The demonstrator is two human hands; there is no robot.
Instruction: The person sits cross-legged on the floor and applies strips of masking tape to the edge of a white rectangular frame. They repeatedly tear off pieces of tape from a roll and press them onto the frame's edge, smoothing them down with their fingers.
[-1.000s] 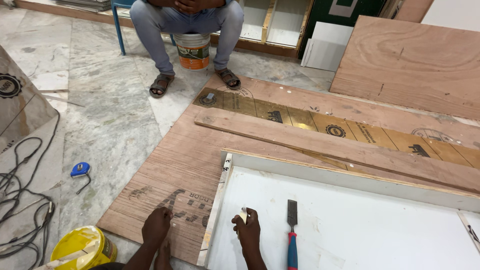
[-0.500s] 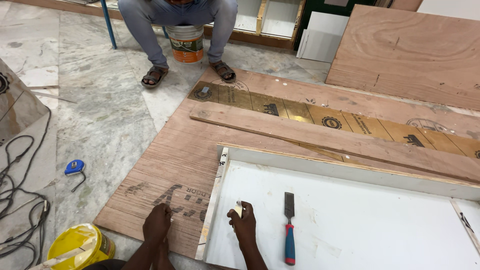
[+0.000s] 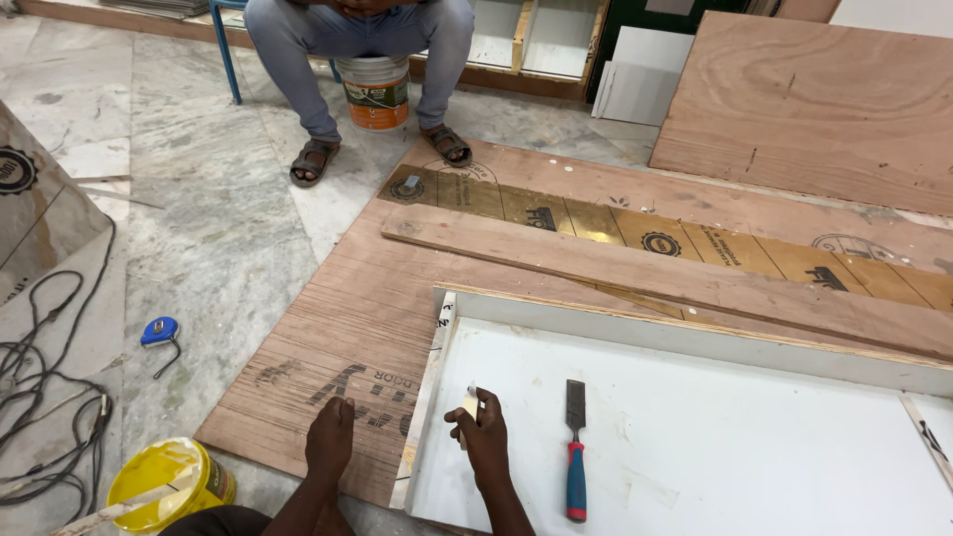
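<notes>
Not much changes over the last sec tbh. The right hand [image 3: 484, 437] stays in pretty much the same spot on the white board [image 3: 754, 447], near its left edge, fingers closed around a small pale piece [image 3: 470, 402] that sticks up between thumb and fingers. Can't tell what the piece is, too small, maybe a scrap of edging or a bit of wood. It's a touch further up the board than before, that's all.

The left hand [image 3: 331, 442] hasn't shifted either. It lies flat on the plywood sheet [image 3: 347, 318] just beside the white board's edge strip [image 3: 429, 397], fingers together, holding nothing, more like it's propping the person up.

The chisel [image 3: 575, 447] w/ the red and blue handle lies on the white board just right of the right hand, blade pointing away, same place as before and not touched. So the work w/ the pale piece at that edge looks no further along, imo, and the hands are just parked there.

The view itself slides a little, so the other person across the floor sits higher in frame now, w/ the white bucket [image 3: 377, 91] between their feet.

Other stuff around: a long plank [image 3: 645, 273] lies across the plywood beyond the white board, a yellow tub [image 3: 169, 481] is near the left hand on the marble floor [image 3: 199, 218], w/ a blue tape measure [image 3: 159, 331] and black cables [image 3: 40, 417] farther left.
</notes>
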